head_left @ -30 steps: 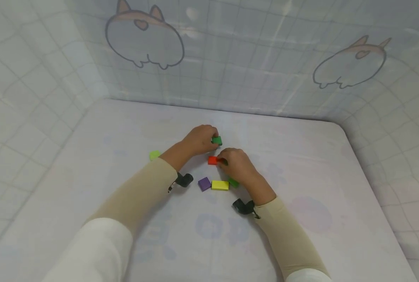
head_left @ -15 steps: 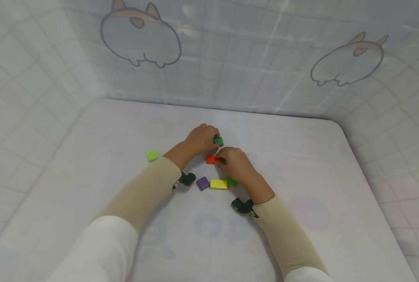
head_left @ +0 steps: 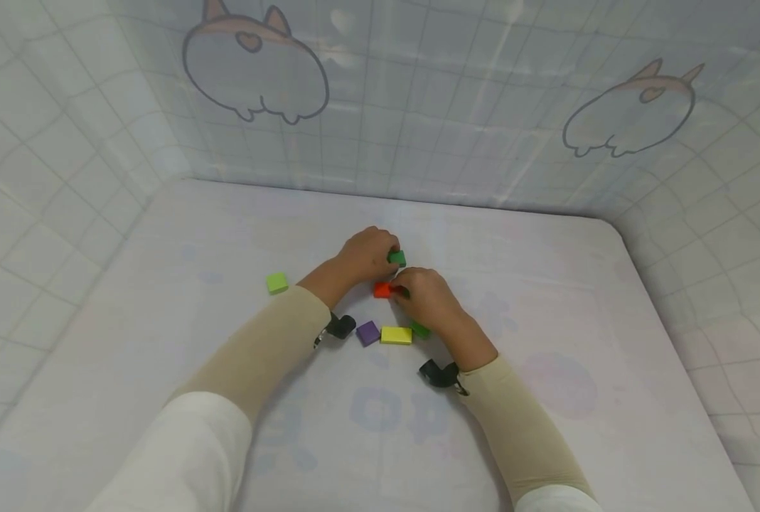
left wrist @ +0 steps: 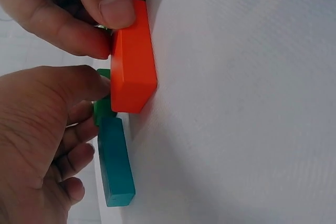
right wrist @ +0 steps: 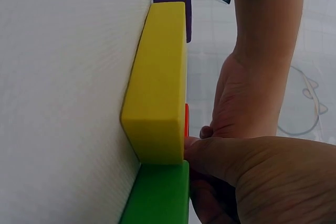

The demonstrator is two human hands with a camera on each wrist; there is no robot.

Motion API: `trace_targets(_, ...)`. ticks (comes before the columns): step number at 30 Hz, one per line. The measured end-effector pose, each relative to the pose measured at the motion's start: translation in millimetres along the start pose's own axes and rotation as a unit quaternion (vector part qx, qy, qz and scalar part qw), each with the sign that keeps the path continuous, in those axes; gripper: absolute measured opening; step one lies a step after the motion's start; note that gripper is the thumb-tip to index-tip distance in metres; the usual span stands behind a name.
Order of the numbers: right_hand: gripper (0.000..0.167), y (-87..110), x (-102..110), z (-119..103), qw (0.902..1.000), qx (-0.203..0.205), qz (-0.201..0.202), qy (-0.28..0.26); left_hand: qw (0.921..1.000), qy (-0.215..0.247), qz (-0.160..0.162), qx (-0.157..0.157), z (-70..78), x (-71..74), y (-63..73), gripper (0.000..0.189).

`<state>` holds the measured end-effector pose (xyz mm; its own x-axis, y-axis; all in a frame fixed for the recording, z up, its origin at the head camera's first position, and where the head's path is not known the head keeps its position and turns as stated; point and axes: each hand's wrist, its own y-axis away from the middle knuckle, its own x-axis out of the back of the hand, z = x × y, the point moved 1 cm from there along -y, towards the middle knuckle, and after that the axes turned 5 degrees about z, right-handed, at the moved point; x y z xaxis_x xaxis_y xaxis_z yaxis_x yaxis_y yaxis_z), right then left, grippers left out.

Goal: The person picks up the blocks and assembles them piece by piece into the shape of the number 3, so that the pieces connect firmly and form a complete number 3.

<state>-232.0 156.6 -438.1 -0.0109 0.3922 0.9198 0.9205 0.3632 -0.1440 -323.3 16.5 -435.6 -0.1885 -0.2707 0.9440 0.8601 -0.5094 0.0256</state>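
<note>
1. The green block (head_left: 398, 259) is being pinched by fingers of the left hand (head_left: 368, 254).
2. The nearby red block (head_left: 382, 290) is being pinched by the right hand (head_left: 427, 297).
3. The lime block (head_left: 277, 283), earlier part-covered, is being fully exposed.

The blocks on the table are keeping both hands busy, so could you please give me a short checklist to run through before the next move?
1. Red block in the grip of the right hand: ok, pinched near one end.
2. Dark green block in the grip of the left hand: ok, pinched.
3. Teal block free of the left hand: cannot tell; it sits close beside that hand.
4. Purple block squared up with the yellow block: not ok, turned at an angle to it.
5. Light green block apart from the left sleeve: ok, a gap shows.
</note>
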Motion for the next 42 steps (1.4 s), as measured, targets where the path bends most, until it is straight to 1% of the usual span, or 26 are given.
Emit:
trace_targets(5,0.020,-1.8,-2,1,1.0000,-0.001,-0.008,0.001,0.9999,0.009,0.001,0.005,-2.2,3.9,4.4,0.044)
trace_targets(9,0.019,-3.7,-3,4,1.0000,-0.002,-0.005,0.004,0.9996,0.019,0.019,0.011,-8.9,13.5,11.4,0.047)
trace_targets(12,0.019,-4.9,-3,6,1.0000,-0.008,-0.004,0.003,0.9981,0.036,0.036,0.034,-20.3,20.0,19.3,0.048)
trace_targets(15,0.020,-5.7,-5,8,0.9998,-0.017,-0.011,0.001,0.9944,0.062,0.049,0.070,-35.3,24.3,30.5,0.048)
trace_targets(17,0.021,-5.6,-5,9,0.9996,-0.025,-0.015,0.001,0.9915,0.076,0.058,0.088,-45.3,25.7,38.7,0.047)
trace_targets(19,0.021,-5.3,-5,11,0.9995,-0.028,-0.017,0.003,0.9888,0.088,0.063,0.103,-53.8,26.7,47.0,0.046)
trace_targets(22,0.020,-4.4,-5,13,0.9994,-0.030,-0.014,0.004,0.9859,0.097,0.072,0.116,-64.2,27.0,58.1,0.044)
trace_targets(25,0.021,-3.4,-4,15,0.9994,-0.031,-0.013,0.002,0.9853,0.097,0.073,0.120,-70.6,26.8,67.5,0.044)
trace_targets(28,0.022,-2.5,-3,17,0.9992,-0.036,-0.015,0.002,0.9874,0.084,0.068,0.116,-75.2,26.9,75.7,0.045)
trace_targets(32,0.022,-2.6,-3,17,0.9992,-0.035,-0.016,0.003,0.9881,0.066,0.072,0.119,-84.1,28.0,87.1,0.046)
trace_targets(36,0.022,-2.2,-1,16,0.9991,-0.039,-0.016,0.003,0.9859,0.076,0.079,0.127,-95.9,28.4,98.6,0.048)
trace_targets(39,0.022,-2.3,-1,17,0.9990,-0.042,-0.015,0.007,0.9846,0.087,0.074,0.133,-103.9,28.1,106.0,0.049)
trace_targets(42,0.022,-2.3,0,18,0.9990,-0.041,-0.013,0.011,0.9844,0.086,0.065,0.139,-108.6,30.1,112.0,0.050)
